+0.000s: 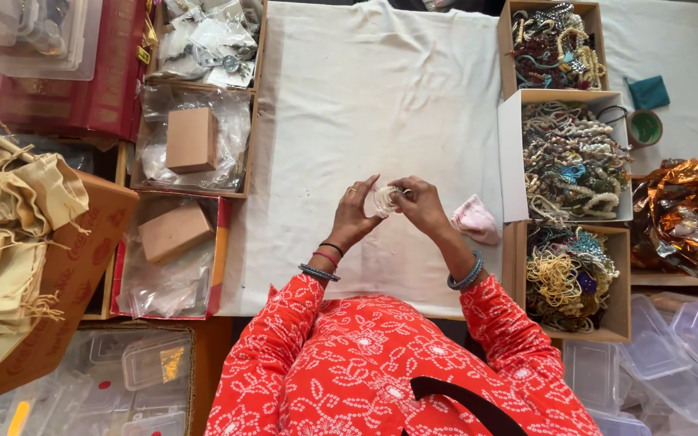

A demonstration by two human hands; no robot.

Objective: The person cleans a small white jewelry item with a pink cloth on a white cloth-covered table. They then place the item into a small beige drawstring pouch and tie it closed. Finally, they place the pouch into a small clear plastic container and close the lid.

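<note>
Both hands, left [355, 211] & right [422, 203], grip clenched on white bracelet [384, 199]; pink cloth [476, 219] nearby, bead boxes [510, 161] to right.

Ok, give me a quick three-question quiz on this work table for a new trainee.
1. True or false: both hands hold one small pale beaded piece above the white cloth.
2. What lies on the cloth just beside the right hand? A) a pink pouch B) a green tape roll C) a brown box
3. What fills the open boxes on the person's right side?

Key
1. True
2. A, the pink pouch
3. Heaps of beaded jewellery in mixed colours
</note>
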